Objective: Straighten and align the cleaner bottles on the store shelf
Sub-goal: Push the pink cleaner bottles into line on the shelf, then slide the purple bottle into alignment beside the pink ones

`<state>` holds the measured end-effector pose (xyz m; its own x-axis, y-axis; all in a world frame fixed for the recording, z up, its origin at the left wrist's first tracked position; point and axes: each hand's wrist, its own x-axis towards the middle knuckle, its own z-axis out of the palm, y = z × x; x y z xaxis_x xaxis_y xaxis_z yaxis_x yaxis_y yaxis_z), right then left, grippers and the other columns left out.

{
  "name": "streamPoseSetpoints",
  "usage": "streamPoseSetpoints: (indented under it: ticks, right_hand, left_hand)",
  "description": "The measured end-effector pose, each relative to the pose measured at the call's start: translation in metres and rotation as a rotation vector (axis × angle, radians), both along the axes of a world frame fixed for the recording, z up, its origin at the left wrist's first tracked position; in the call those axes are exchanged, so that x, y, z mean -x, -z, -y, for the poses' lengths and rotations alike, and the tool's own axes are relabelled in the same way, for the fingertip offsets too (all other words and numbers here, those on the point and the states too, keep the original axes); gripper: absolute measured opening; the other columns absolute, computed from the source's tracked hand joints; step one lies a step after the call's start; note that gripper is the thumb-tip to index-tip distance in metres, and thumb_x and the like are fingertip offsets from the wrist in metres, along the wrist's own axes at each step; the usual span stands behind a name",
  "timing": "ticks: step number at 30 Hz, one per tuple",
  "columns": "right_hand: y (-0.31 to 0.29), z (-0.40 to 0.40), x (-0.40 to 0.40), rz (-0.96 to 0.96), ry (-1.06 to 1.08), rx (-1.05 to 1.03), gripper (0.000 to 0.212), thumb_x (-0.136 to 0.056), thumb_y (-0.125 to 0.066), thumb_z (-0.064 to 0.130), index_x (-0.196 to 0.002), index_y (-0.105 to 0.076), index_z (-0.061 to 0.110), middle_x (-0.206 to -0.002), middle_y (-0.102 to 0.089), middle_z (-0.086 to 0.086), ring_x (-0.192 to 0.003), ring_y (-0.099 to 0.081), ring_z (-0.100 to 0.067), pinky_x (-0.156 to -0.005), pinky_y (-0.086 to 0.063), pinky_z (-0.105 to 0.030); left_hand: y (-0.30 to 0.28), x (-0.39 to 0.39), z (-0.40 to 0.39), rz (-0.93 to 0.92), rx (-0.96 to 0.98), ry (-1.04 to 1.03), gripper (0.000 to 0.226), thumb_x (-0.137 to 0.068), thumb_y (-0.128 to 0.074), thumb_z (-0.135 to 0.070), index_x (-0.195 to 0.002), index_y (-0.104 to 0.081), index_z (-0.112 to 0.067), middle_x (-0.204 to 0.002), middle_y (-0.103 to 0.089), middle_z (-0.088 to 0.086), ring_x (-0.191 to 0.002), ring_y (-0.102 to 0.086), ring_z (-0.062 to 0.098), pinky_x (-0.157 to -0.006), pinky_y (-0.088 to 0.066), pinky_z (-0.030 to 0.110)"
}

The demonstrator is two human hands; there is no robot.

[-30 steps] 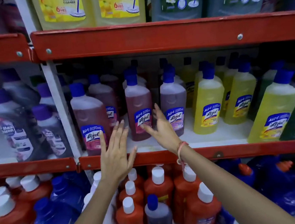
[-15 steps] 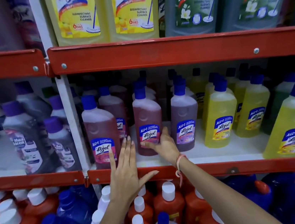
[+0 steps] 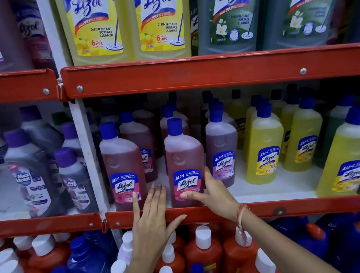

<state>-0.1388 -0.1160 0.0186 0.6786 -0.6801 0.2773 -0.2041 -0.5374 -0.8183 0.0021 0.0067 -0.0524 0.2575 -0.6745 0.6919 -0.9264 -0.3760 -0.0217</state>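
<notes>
Cupping the base of the pink Lizol bottle (image 3: 185, 165) at the middle shelf's red lip (image 3: 274, 207), her right hand (image 3: 210, 191) squares its label forward; the left hand (image 3: 152, 216) hovers flat, fingers released, beside its neighbour (image 3: 121, 166).

Right hand (image 3: 213, 191) advanced from open reach in front of shelf to grasp on lower body of middle pink bottle (image 3: 185, 165): thumb laid across label, fingers wrapped round right side. Pink bottle drawn forward to red shelf lip (image 3: 274, 208), now out of line with purple bottle (image 3: 221, 151). Left hand (image 3: 152, 216) raised, fingertips brought level with left pink bottle (image 3: 121, 166) base.
</notes>
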Motion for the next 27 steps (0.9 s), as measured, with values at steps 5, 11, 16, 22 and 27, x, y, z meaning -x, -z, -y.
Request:
streamPoseSetpoints:
  ticks: [5, 11, 16, 22, 27]
  right_hand:
    - [0.003, 0.001, 0.008, 0.018, -0.025, -0.033, 0.066, -0.068, -0.081, 0.041, -0.119, -0.042, 0.022, -0.116, -0.069, 0.000, -0.103, -0.068, -0.012, -0.092, -0.055, -0.029]
    - [0.000, -0.003, 0.028, 0.187, 0.040, 0.066, 0.065, -0.066, -0.082, 0.040, -0.122, -0.054, 0.021, -0.114, -0.066, 0.003, -0.102, -0.065, -0.008, -0.082, -0.056, -0.019]
    - [-0.008, 0.019, 0.051, 0.372, 0.361, 0.288, 0.068, -0.071, -0.078, 0.038, -0.130, -0.048, 0.020, -0.124, -0.053, -0.001, -0.112, -0.055, -0.011, -0.081, -0.046, -0.007]
    - [0.001, 0.067, 0.041, 0.216, 0.290, -0.005, 0.107, -0.054, -0.090, 0.037, -0.142, -0.031, 0.023, -0.133, -0.058, -0.004, -0.116, -0.060, -0.022, -0.094, -0.055, -0.043]
    - [-0.005, 0.082, 0.036, 0.177, 0.249, -0.184, 0.095, -0.043, -0.094, 0.034, -0.123, -0.045, 0.017, -0.117, -0.066, -0.010, -0.104, -0.065, -0.028, -0.089, -0.057, -0.047]
  left_hand:
    - [0.000, 0.000, -0.002, 0.008, -0.006, -0.006, 0.078, -0.086, -0.038, -0.068, -0.133, -0.051, -0.006, -0.136, -0.058, 0.010, -0.128, -0.051, 0.023, -0.116, -0.019, 0.052]
    - [-0.001, 0.002, -0.004, 0.010, -0.033, -0.017, 0.078, -0.086, -0.038, -0.068, -0.132, -0.052, -0.006, -0.134, -0.059, 0.008, -0.128, -0.052, 0.022, -0.116, -0.019, 0.052]
    - [-0.001, 0.000, -0.005, 0.009, -0.038, -0.015, 0.078, -0.086, -0.038, -0.067, -0.132, -0.051, -0.006, -0.133, -0.061, 0.009, -0.127, -0.053, 0.023, -0.118, -0.013, 0.050]
    - [0.000, 0.000, -0.003, -0.004, -0.010, -0.001, 0.079, -0.085, -0.035, -0.068, -0.129, -0.054, -0.005, -0.130, -0.062, 0.011, -0.124, -0.056, 0.024, -0.118, -0.012, 0.047]
    - [-0.001, 0.000, -0.002, -0.028, -0.007, 0.024, 0.079, -0.085, -0.034, -0.067, -0.129, -0.054, -0.005, -0.129, -0.063, 0.012, -0.122, -0.057, 0.025, -0.118, -0.010, 0.040]
